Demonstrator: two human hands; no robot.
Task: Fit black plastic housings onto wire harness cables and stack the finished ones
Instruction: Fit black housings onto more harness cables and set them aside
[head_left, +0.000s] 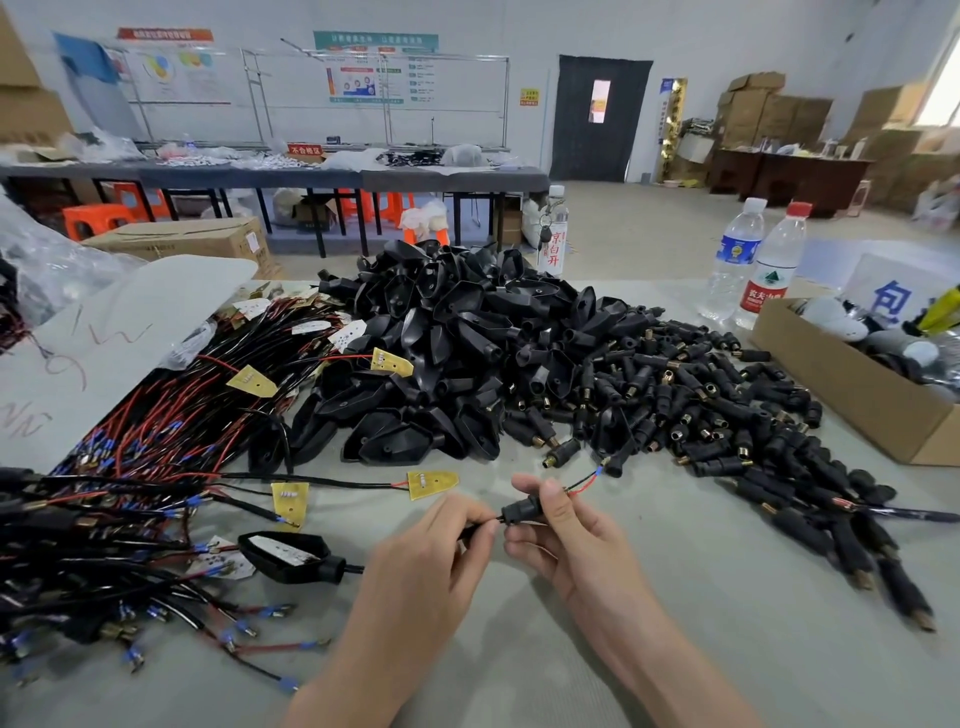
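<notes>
Both forearms reach in from the bottom edge and meet low over the middle of the grey-green table (753, 597). The left hand (441, 540) lies knuckles up, its thumb and fingertips pinching a thin black cable (477, 529). Just beside it the right hand (563, 530) is turned palm inward, thumb and forefinger clamped round a small black tubular plastic housing (521, 510) on that cable. Short red and black wires (584, 483) poke out past the thumb. Directly behind the hands rises a large heap of black shell-shaped plastic housings (452, 353), and to its right spreads a scatter of small black sleeves with brass ends (701, 405). On the left lies a bundle of red and black harness wires (156, 421) with blue terminals, a yellow circuit board (432, 483) at its near edge. A black shell with a white board inside (291, 556) rests left of the left hand. A brown cardboard box (857, 405) and two clear water bottles (735, 260) stand at far right.
</notes>
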